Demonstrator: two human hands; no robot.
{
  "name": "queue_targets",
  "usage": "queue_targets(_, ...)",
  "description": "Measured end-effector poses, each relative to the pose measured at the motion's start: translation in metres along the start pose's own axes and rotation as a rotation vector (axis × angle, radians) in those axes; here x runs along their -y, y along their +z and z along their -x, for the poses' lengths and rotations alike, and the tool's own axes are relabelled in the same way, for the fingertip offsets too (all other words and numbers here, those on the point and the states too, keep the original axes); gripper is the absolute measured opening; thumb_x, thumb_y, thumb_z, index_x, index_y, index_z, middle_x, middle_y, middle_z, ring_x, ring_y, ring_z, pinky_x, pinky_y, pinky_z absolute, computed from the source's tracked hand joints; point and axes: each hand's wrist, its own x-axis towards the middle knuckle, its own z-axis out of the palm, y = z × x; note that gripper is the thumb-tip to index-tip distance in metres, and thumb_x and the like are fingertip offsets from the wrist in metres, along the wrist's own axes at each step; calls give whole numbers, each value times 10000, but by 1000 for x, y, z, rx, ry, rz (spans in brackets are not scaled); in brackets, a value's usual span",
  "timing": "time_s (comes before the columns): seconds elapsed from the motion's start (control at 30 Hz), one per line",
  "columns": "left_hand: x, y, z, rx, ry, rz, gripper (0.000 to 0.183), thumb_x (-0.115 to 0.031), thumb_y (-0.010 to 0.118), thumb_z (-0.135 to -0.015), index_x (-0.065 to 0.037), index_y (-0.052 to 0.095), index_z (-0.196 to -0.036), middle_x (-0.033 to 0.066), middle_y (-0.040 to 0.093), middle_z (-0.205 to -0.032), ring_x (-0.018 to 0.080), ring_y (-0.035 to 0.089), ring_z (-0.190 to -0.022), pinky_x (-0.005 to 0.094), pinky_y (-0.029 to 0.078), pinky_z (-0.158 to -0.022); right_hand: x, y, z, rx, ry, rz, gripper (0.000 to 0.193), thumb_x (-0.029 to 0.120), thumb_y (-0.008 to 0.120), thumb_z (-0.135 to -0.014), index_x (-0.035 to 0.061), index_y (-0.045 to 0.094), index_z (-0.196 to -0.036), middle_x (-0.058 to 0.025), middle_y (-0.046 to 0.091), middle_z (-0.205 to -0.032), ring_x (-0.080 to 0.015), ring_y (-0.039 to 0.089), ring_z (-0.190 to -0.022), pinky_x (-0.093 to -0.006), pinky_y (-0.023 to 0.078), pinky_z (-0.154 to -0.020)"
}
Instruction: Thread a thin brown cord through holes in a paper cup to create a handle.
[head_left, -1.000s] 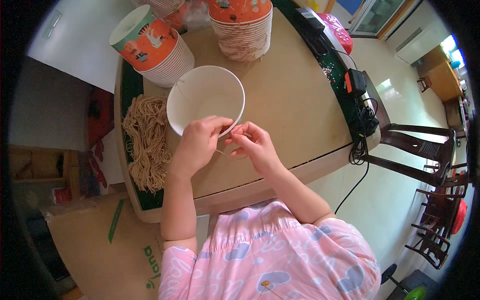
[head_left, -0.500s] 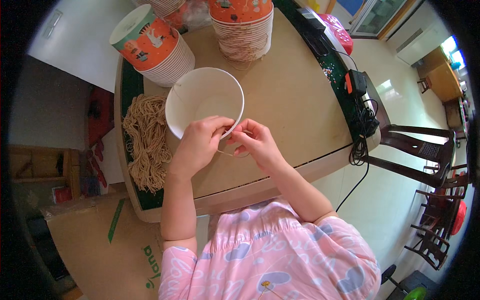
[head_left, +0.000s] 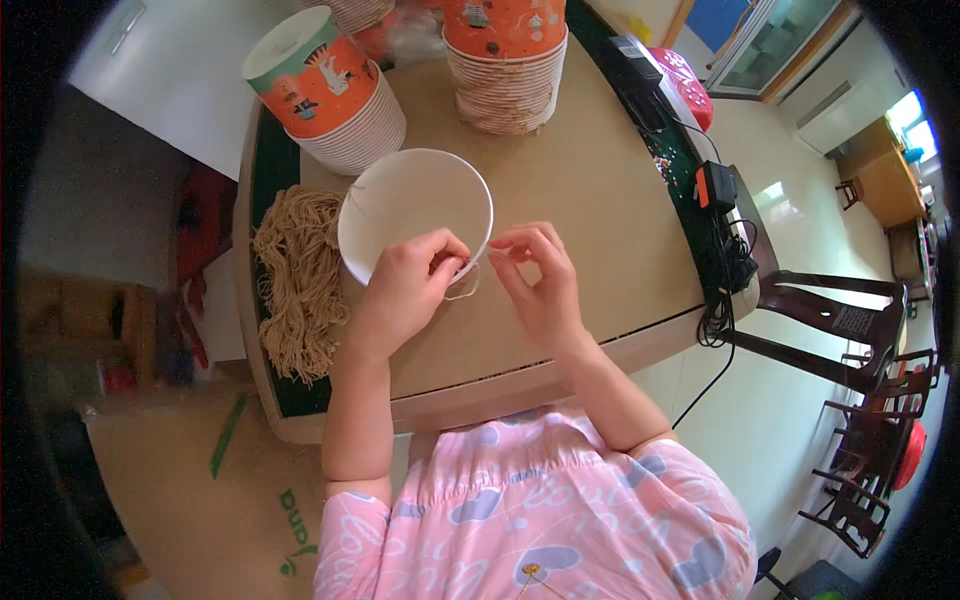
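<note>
A white paper bucket (head_left: 415, 200) stands open side up on the table, tilted slightly toward me. My left hand (head_left: 405, 285) grips its near rim between thumb and fingers. A short beige string (head_left: 465, 292) hangs in a loop outside the rim, beside my left fingertips. Another bit of string shows at the bucket's far left inner wall. Just right of the rim is my right hand (head_left: 545, 280), thumb and forefinger brought together; whatever is pinched there is too small to make out. Left of the bucket lies a thick bundle of beige strings (head_left: 300, 285).
Behind the bucket stand two stacks of orange-printed paper buckets, one leaning left (head_left: 325, 95) and one upright (head_left: 505, 70) with strings around it. Black adapters and cables (head_left: 715, 190) line the table's right edge. A dark wooden chair (head_left: 835, 320) is on the right, a cardboard box (head_left: 180, 480) lower left.
My right hand has drawn away from the rim to the right. My left hand stays on the bucket's rim. The whole view has shifted slightly.
</note>
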Motion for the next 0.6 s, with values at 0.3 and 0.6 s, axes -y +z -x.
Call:
queue_targets(0.3,1,0,4,-82,27,73,82,7,559,-867,27,607,-931,138,664,-828,202,654,-776,305,511,-673,23,-9,-38,329,-184,349,104,122,703,-758,55,670,-831,-108,574,-903,-291,543,-922,-373,454,-813)
queue_targets(0.6,5,-3,7,-153,77,120,65,-7,564,-861,23,589,-912,177,658,-804,284,664,-745,349,502,-658,23,-6,-50,415,-185,331,129,130,748,-743,55,683,-825,-50,569,-839,-186,530,-732,-305,449,-653)
